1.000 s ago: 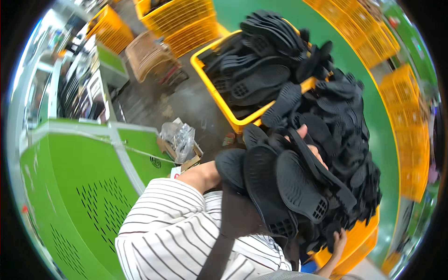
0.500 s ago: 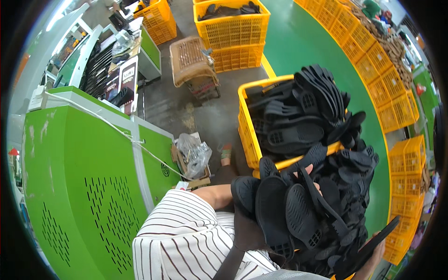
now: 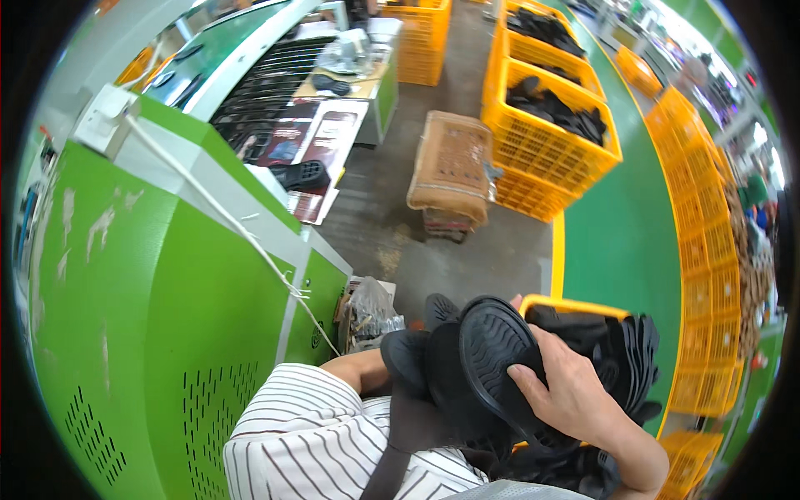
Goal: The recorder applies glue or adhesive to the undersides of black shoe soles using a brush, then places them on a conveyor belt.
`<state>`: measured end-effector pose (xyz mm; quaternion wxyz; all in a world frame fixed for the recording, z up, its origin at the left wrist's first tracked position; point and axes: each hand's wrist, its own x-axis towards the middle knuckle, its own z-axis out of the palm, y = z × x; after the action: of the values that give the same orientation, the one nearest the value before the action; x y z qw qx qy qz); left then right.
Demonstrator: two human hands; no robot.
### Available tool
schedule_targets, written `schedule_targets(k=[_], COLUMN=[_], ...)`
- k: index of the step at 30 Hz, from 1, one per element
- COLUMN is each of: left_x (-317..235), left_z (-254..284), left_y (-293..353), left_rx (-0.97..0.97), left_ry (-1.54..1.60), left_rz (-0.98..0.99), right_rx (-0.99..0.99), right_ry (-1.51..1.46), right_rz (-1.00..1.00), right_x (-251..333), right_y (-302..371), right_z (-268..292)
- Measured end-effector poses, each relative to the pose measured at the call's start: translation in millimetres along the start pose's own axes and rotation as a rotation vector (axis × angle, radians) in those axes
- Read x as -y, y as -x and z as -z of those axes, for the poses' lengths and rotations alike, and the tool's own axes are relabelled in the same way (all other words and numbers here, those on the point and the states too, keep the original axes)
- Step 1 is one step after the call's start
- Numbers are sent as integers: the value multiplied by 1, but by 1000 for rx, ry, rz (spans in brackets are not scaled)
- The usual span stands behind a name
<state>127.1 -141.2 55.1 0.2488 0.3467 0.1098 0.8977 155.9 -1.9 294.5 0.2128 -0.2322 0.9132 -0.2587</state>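
Note:
Several black shoe soles (image 3: 450,367) are bunched upright in front of my striped shirt. My left arm (image 3: 358,371) reaches behind them; only a fingertip of my left hand (image 3: 517,302) shows past their edge, the rest hidden as it holds the bunch. My right hand (image 3: 575,387) is closed on the front black sole (image 3: 500,350), thumb on its ridged face and fingers along its edge. More loose soles (image 3: 567,471) lie below my right wrist. Just beyond that hand, a yellow crate (image 3: 575,305) holds stacked black soles (image 3: 633,358).
A green machine cabinet (image 3: 208,292) with a white cable stands close on my left. Ahead are a padded stool (image 3: 450,162) and yellow crates (image 3: 550,150) of black parts. A bench (image 3: 379,92) holds papers and a sole. Yellow crates (image 3: 708,275) line the right.
The view has turned, so the machine and stool appear farther right and the sole crate lower. My right hand has come from the lower right to the bunch held by my left.

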Motion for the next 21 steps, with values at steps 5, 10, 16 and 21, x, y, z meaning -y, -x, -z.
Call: schedule_targets(k=[5,10,16,21], left_x=[-77,-127,-177,-229], left_z=[25,46,81,129], left_y=[14,20,15,-15], left_rx=[-106,-190,-278,-333], left_ry=[-159,-252,-344,-385], left_rz=[-191,-359,-493,-560], right_rx=[-21,-76,379,404], right_ry=[218,424,321,319], right_rz=[372,751,772,748], right_x=[23,40,39,22], right_y=[-86,-154,-250,-336], right_z=[4,22,50,74])
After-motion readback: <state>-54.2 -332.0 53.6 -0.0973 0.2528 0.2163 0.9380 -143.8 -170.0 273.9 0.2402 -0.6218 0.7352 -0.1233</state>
